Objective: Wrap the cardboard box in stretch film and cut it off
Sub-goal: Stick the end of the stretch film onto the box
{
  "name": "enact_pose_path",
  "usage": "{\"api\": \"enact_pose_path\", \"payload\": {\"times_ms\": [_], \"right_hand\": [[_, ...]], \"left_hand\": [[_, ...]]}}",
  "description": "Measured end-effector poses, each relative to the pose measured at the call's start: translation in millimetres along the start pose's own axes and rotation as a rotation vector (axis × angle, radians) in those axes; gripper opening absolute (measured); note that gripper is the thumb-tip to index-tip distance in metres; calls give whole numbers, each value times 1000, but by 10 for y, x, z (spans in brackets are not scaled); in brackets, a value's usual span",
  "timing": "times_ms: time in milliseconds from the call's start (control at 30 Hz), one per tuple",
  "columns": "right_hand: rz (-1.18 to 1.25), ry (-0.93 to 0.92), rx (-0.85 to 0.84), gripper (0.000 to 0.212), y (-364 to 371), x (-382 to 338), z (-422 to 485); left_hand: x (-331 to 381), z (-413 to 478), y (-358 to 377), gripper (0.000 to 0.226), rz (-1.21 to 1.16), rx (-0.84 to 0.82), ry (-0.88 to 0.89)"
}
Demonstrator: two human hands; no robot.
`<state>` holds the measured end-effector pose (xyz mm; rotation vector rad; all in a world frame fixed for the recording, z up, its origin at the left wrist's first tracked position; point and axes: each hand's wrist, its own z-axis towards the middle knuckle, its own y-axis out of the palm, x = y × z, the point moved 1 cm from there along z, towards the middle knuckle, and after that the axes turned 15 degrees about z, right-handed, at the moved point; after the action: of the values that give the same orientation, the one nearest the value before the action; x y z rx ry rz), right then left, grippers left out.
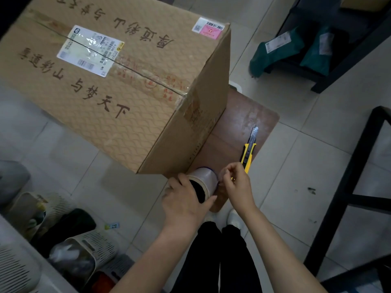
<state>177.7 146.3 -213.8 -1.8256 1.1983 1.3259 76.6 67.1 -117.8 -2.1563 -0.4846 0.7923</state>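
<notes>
While your left hand [184, 199] is wrapped around the roll of stretch film [204, 182], fingers curled over the near end of its cardboard core, your right hand [237, 182] is right beside the roll's far side with thumb and fingertips pinched together on what looks like the loose edge of the film. Can't really make out the film edge itself, it's too clear and blurry there. The roll sits just below the near corner of the cardboard box [118, 81], almost touching it.

That box is big, taped shut, with a white shipping label [91, 50] on top and a pink sticker [209, 28] at the far corner. It rests on a small brown table [241, 117] and overhangs it on your left. A yellow utility knife [248, 152] lies on the table with its blade out, just past your right knuckles.

Around you: pale tiled floor [296, 166], white slotted baskets [91, 248] down at the lower left, a dark rack [347, 49] with green parcels [275, 53] up right, and a black frame [347, 193] on the right.
</notes>
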Motion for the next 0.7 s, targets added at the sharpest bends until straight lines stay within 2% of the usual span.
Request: {"api": "enact_pose_path", "payload": {"times_ms": [100, 233, 333, 433, 533, 633, 700], "right_hand": [[-5, 17, -10, 12, -19, 18, 14], [-1, 33, 17, 15, -98, 0, 90], [-116, -23, -35, 25, -174, 2, 108], [-164, -52, -81, 31, -233, 32, 79], [-158, -18, -86, 25, -244, 61, 83], [-145, -18, -52, 25, -264, 75, 91], [-142, -22, -54, 25, -282, 76, 104]], "left_hand": [[12, 64, -37, 100, 165, 30, 10], [31, 130, 3, 104, 55, 158, 199], [81, 88, 47, 88, 65, 221, 347], [79, 35, 43, 73, 40, 250, 365], [45, 79, 29, 78, 49, 379, 530], [-51, 181, 61, 90, 146, 302, 809], [-135, 229, 74, 93, 192, 247, 867]]}}
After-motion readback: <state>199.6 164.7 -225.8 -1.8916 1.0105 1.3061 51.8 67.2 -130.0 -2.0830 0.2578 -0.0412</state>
